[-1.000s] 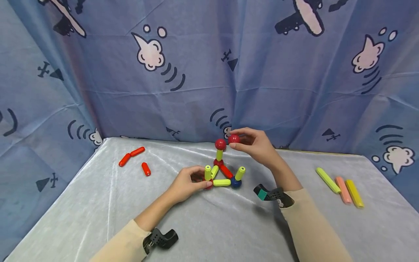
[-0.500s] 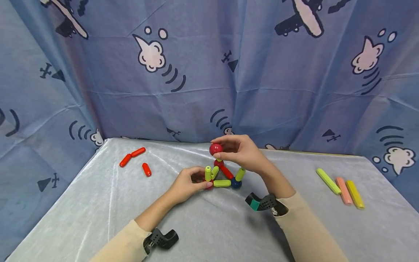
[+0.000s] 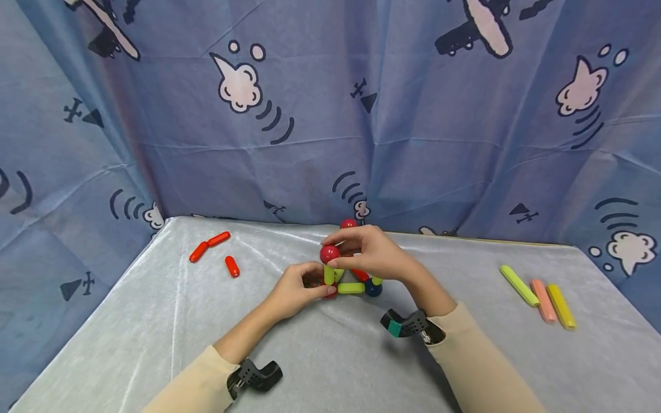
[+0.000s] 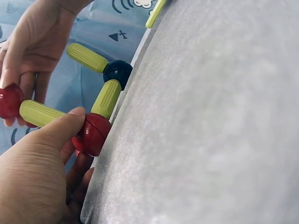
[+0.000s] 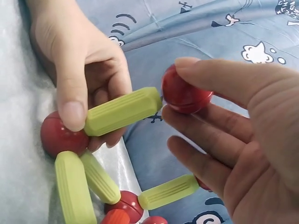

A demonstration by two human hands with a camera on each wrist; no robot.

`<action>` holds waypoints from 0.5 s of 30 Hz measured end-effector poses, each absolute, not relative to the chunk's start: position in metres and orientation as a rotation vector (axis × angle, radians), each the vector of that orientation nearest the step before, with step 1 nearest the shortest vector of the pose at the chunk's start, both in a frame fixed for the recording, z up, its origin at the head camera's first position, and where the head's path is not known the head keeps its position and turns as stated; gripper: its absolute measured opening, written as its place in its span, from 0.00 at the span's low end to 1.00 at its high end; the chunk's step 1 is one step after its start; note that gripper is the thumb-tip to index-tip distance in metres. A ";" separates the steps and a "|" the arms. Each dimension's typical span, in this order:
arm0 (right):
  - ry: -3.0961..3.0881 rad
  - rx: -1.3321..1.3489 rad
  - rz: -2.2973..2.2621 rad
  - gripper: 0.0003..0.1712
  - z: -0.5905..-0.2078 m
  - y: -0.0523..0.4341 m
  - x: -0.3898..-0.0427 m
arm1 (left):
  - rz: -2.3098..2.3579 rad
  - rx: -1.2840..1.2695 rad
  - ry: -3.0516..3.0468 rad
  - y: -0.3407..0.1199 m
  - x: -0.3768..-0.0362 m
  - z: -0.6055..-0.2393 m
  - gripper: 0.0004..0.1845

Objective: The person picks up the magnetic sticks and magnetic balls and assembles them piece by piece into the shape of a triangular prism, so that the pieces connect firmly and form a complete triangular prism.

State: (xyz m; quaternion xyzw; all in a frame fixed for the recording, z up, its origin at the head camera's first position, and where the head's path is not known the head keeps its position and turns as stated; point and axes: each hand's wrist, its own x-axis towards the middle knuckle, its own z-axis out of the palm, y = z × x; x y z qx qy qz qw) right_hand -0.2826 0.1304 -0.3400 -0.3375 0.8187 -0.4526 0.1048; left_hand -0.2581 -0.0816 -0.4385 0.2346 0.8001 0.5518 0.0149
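My right hand [image 3: 376, 252] pinches a red ball [image 3: 330, 254] between thumb and fingers. That ball sits at the top end of an upright yellow-green rod [image 5: 124, 111], touching or nearly touching it. Below, my left hand [image 3: 299, 291] grips the red ball [image 4: 96, 134] at the rod's foot. This corner belongs to a triangular frame of rods and balls, with a dark blue ball [image 3: 373, 288] at the right corner bearing another upright rod [image 4: 87, 57]. Behind my right hand, a red ball [image 3: 349, 223] tops the rear upright, whose rod is hidden in the head view.
Several short red rods [image 3: 232, 267] lie at the left on the grey cloth-covered table [image 3: 320, 367]. To the right rest a yellow-green rod [image 3: 518, 285], a pink rod [image 3: 544, 301] and a yellow rod [image 3: 561, 307]. A blue patterned curtain [image 3: 310, 115] hangs behind the table.
My right hand has carried its red ball left and down, past the rear upright, to the top of the left upright rod. The left hand has stayed on the corner ball.
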 end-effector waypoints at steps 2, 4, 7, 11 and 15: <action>2.428 -0.991 -1.307 0.22 -0.341 0.129 -0.284 | 1.717 0.725 2.495 -0.082 -0.258 -0.438 0.15; 2.445 -1.005 -1.286 0.22 -0.341 0.129 -0.284 | 1.715 0.724 2.500 -0.082 -0.258 -0.438 0.15; 2.468 -1.015 -1.308 0.20 -0.339 0.131 -0.285 | 1.716 0.727 2.504 -0.083 -0.259 -0.439 0.15; 2.486 -0.949 -1.542 0.16 -0.336 0.144 -0.291 | 1.706 0.725 2.510 -0.083 -0.260 -0.440 0.15; 2.457 -0.620 -1.940 0.20 -0.347 0.158 -0.307 | 1.693 0.713 2.518 -0.083 -0.260 -0.440 0.16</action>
